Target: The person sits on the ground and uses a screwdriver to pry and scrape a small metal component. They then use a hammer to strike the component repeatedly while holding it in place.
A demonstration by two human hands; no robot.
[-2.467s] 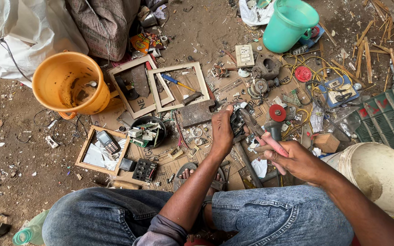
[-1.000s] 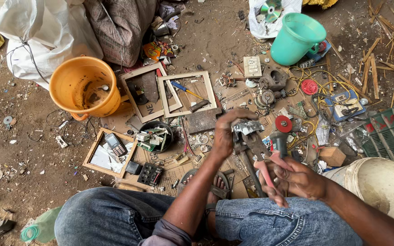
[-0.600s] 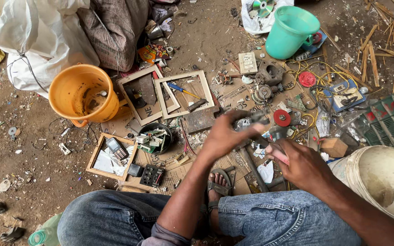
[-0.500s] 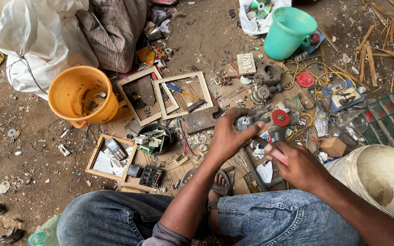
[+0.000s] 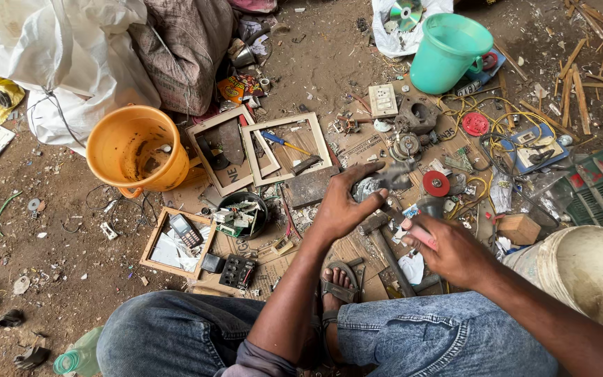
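At centre frame, the left hand gripped a small grey metal part in closed fingers while the right hand clasped a pink-handled tool; steadying the part seemed wise.

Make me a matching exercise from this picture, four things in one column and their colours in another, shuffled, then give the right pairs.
Things:
1. bucket left of the wooden frames
2. jug at the top
3. round disc by the left hand
4. sack at top left

Colours:
A. white
B. red
C. orange
D. teal green

Pairs: 1-C, 2-D, 3-B, 4-A
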